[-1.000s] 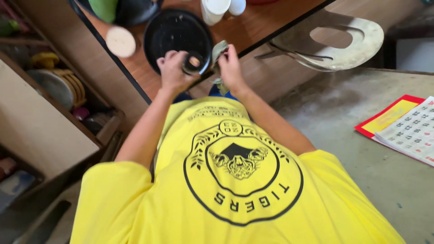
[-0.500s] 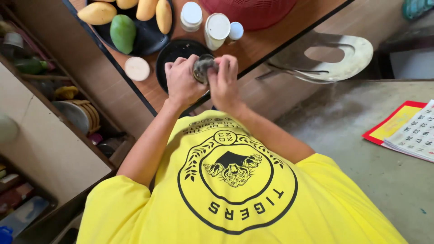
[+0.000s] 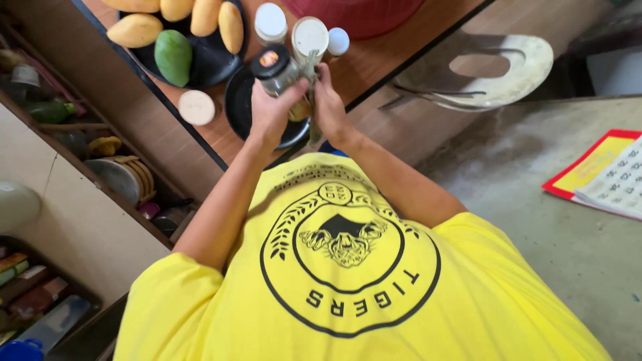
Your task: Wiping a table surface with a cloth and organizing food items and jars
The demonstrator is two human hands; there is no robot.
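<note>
a person in a yellow shirt (image 3: 348, 267) is holding a small glass jar (image 3: 277, 70) with a black lid above a black plate (image 3: 237, 100), near the top centre of the frame. the left hand (image 3: 271, 113) is closing around the jar from below, fingers wrapping its side and tilting it. the right hand (image 3: 328, 103) is pinching a greyish cloth (image 3: 309, 67) just beside the jar, fingers curling shut on it; the cloth is touching the jar's side. the plate is sitting on the brown tabletop (image 3: 374, 60), at its near edge. further up the frame, three white-capped containers (image 3: 309, 37) are standing close together, and a dark tray (image 3: 214, 57) is carrying yellow mangoes (image 3: 134, 30) and one green mango (image 3: 174, 57) at upper left. a pale round disc (image 3: 196, 107) is lying on the tabletop just left of the plate. a calendar (image 3: 612, 180) is lying on the floor at right, and a pale chair (image 3: 495, 67) is standing at upper right.
</note>
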